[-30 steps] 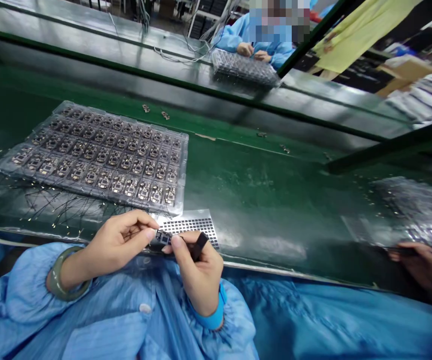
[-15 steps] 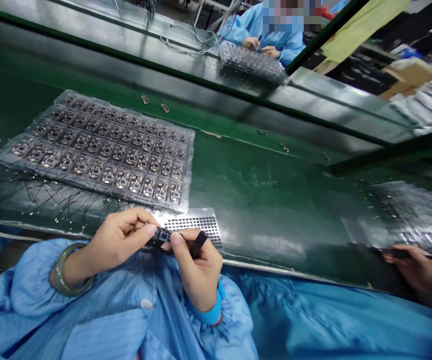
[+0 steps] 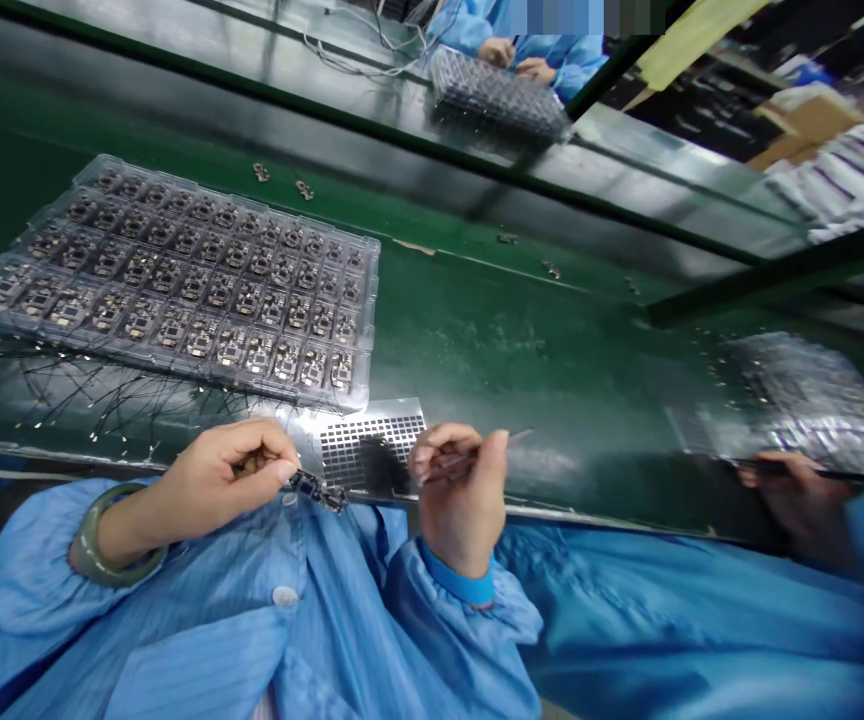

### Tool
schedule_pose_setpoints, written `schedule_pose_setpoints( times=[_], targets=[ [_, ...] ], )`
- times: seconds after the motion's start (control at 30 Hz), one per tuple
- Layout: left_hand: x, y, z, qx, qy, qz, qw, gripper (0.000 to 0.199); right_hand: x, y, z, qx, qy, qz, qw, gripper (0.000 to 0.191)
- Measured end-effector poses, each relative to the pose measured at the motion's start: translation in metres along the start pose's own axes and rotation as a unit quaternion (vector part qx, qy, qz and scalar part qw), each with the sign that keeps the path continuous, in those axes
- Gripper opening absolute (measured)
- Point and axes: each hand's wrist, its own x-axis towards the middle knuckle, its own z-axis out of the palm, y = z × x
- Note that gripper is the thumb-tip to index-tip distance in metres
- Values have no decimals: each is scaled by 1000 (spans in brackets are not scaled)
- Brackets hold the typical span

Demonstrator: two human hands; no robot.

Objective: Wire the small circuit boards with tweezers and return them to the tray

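Observation:
My left hand (image 3: pixel 233 470) pinches the end of a small dark circuit board (image 3: pixel 318 490) between thumb and fingers, just over the bench's front edge. My right hand (image 3: pixel 466 475) is apart from the board, its fingers closed around a slim tool that looks like tweezers (image 3: pixel 523 434). One thin end of it sticks out past my thumb. Between and behind my hands lies a sheet of small black stickers (image 3: pixel 402 410), partly darkened near my right fingers. A clear plastic tray (image 3: pixel 373 290) holding rows of similar boards sits behind my left hand.
Thin black wires (image 3: pixel 87 395) lie along the tray's front edge. Loose boards (image 3: pixel 304 189) rest behind it. At right, a co-worker's hand (image 3: pixel 799 490) holds a dark tool beside another clear tray (image 3: pixel 814 400). Across the bench, another person's hands (image 3: pixel 514 60) work over a tray.
My right hand has moved off the board to the right, beside the sticker sheet, and the tool has turned in its fingers. My left hand still holds the board. The view has shifted slightly.

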Motion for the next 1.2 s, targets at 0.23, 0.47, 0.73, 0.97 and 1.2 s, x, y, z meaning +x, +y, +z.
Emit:
schedule_pose_setpoints(
  times=[0.23, 0.47, 0.73, 0.97, 1.2],
  targets=[
    [6, -7, 3, 83, -149, 46, 984, 11, -9, 16, 5, -81, -40, 58, 994, 25],
    [6, -10, 4, 120, -187, 19, 975, 12, -9, 32, 20, -186, -70, 12, 980, 18],
    [8, -11, 3, 110, -192, 8, 975, 11, -7, 31, 21, -211, -71, 37, 974, 21],
    [9, -13, 1, 108, -190, 7, 976, 11, -8, 32, 22, -233, -58, 11, 971, 18],
    [10, -13, 1, 112, -188, 10, 976, 10, -8, 32, 21, -195, -51, 27, 979, 17]
  ],
)
